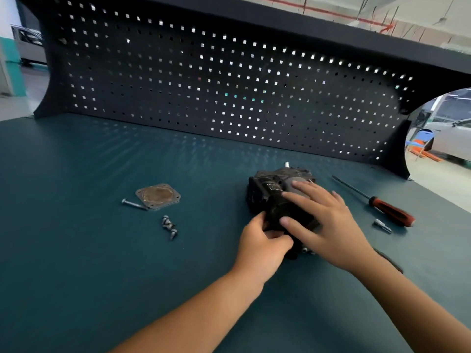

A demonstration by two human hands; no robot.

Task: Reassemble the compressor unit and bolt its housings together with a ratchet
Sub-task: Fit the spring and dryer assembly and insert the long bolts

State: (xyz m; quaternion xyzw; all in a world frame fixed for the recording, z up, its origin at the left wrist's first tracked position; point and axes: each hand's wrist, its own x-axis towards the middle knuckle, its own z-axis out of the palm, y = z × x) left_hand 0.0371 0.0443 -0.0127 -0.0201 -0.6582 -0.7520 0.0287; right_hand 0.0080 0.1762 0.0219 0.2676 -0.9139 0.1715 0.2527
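The dark compressor unit [270, 193] lies on the teal bench right of centre, with a small silver stud at its far end. My left hand [262, 244] grips its near end, fingers curled round the housing's edge. Over the top of the unit my right hand [323, 220] lies flat, its fingers spread and straight. A square cover plate [158, 196] with a rusty round centre lies to the left. One long bolt [133, 204] rests beside the plate, and several short bolts [169, 226] sit in a cluster just in front of it.
A red-handled screwdriver [382, 203] lies at the right, and a small silver socket bit [382, 225] lies near its handle. A dark object [391, 262] shows partly behind my right wrist. A black pegboard [229, 98] closes off the back of the bench [76, 225].
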